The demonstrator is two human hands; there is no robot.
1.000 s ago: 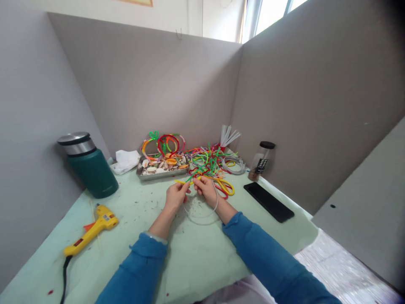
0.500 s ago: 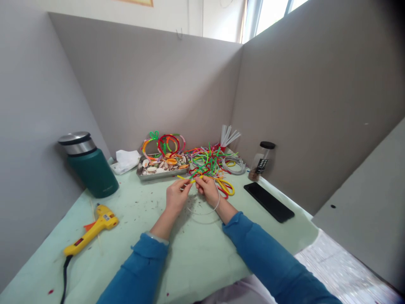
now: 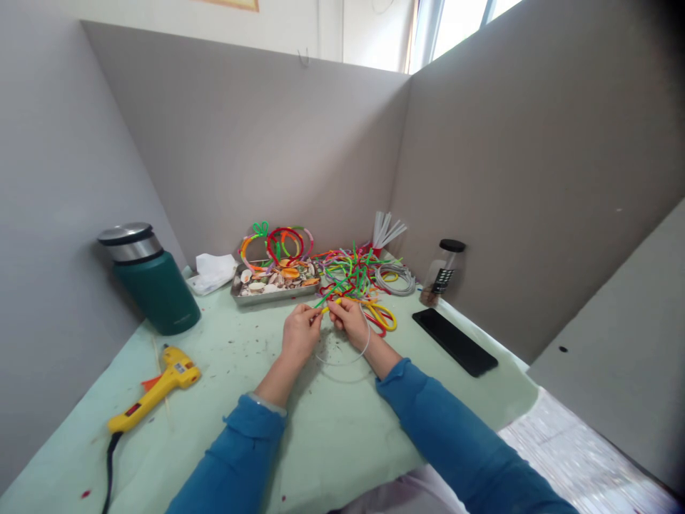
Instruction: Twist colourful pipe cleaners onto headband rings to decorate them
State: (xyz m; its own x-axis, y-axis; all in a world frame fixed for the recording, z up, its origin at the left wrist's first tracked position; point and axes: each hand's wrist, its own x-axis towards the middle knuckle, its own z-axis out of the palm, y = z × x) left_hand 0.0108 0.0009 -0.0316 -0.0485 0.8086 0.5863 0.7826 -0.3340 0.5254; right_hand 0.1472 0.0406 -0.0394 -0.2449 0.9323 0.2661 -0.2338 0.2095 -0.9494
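Both hands meet at the fingertips: the left hand [image 3: 301,332] pinches one end of a short yellow strip [image 3: 325,310], and the right hand [image 3: 352,323] grasps it just beside. The strip lies between them, its long axis running crosswise, a little higher at the right. Below hangs a thin pale hoop [image 3: 342,365], its side crossing the right wrist; whether the strip wraps it, I can't tell. Beyond lies a colourful heap of strips [image 3: 356,271].

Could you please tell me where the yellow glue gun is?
In the head view, the yellow glue gun lies well left of the left hand, in front of the green flask.
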